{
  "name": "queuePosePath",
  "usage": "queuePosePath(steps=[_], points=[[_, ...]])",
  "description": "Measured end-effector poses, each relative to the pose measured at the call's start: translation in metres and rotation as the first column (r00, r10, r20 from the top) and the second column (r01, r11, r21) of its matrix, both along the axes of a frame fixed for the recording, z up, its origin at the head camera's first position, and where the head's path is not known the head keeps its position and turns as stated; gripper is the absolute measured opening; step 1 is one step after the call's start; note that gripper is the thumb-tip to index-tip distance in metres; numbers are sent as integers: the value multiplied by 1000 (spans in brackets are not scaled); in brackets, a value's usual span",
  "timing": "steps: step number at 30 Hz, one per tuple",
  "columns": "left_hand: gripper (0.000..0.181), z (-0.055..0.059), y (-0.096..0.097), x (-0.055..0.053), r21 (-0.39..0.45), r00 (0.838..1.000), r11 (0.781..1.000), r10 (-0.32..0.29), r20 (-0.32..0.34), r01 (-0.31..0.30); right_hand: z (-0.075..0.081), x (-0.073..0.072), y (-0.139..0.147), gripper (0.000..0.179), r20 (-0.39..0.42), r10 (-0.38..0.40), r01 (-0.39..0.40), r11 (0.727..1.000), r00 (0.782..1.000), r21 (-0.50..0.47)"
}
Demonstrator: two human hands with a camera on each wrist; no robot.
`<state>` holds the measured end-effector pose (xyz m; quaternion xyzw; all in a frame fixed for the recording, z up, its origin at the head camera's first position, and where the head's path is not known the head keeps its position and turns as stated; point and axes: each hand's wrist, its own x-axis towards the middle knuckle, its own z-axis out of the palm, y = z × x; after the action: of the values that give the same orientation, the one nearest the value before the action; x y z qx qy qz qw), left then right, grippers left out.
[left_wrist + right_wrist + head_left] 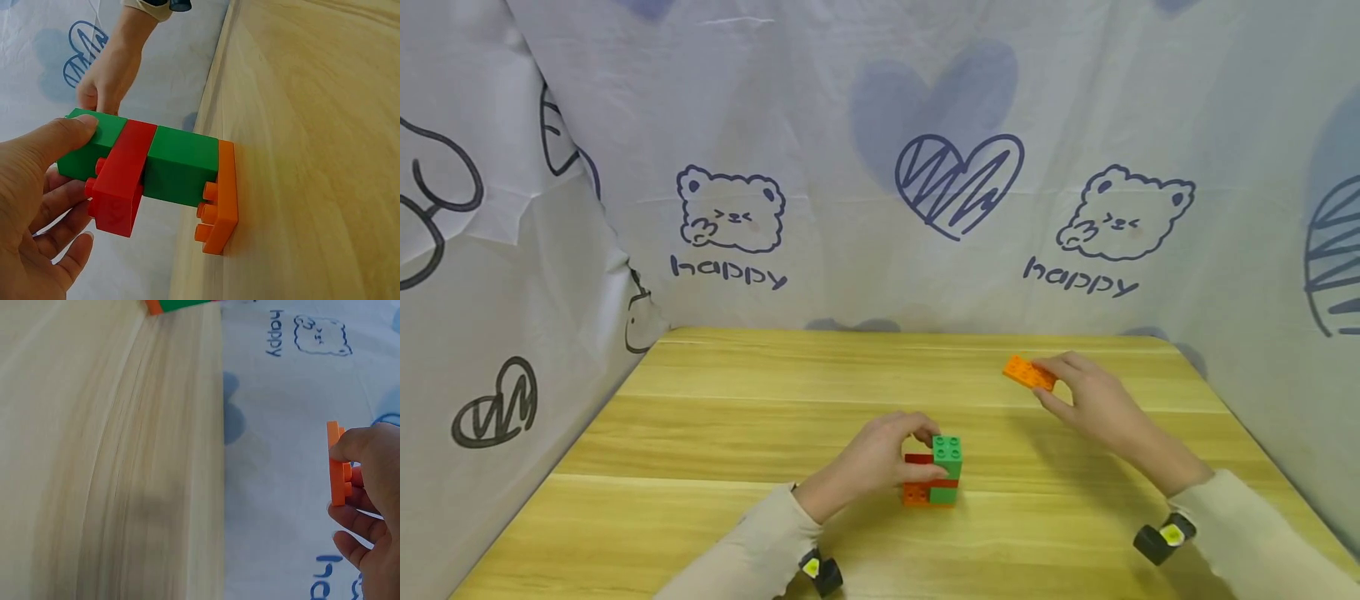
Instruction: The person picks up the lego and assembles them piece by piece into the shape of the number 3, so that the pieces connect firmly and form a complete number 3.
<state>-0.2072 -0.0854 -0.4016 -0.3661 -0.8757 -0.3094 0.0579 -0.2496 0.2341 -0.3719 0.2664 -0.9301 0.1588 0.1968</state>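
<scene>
A small tower of toy building bricks [946, 469] stands on the table: an orange flat brick [226, 194] at the bottom, then a green brick [182, 165], a red brick [127, 175] and another green brick [107, 134] on top. The red and orange bricks jut out to one side with studs showing. My left hand [880, 454] grips the top green brick, thumb on its near face. Held up over the right part of the table, a flat orange brick [1028, 372] is pinched between thumb and fingers of my right hand [1093, 400].
The wooden table [737, 433] has a straight back edge, with a white cloth [835, 250] printed with hearts and bears hanging behind it. Cloth also hangs along the left and right sides. Each wrist wears a small black camera.
</scene>
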Motion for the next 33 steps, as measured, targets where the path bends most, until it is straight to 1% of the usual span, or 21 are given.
queuePosePath(steps=[5,10,17,22,26,33], points=[[40,-1,-1,-1,4,1000,1000,-5,12,5,9,10,-13,41,18,51,-51,999,999,-8],[39,-1,0,-1,10,1000,1000,-8,13,8,13,19,-22,42,17,92,-92,996,996,-12],[39,-1,-1,-2,6,1000,1000,-1,22,0,15,25,-29,41,-8,162,-163,986,987,-29],[39,2,-1,-1,0,999,1000,-6,37,6,18,29,-33,40,-16,212,-212,977,977,-25],[38,5,-1,-2,-16,999,1000,-23,47,24,20,32,-37,40,-9,248,-249,968,969,-16],[40,8,0,-5,-56,996,998,-29,84,34,21,37,-43,38,-4,327,-327,945,945,-18]])
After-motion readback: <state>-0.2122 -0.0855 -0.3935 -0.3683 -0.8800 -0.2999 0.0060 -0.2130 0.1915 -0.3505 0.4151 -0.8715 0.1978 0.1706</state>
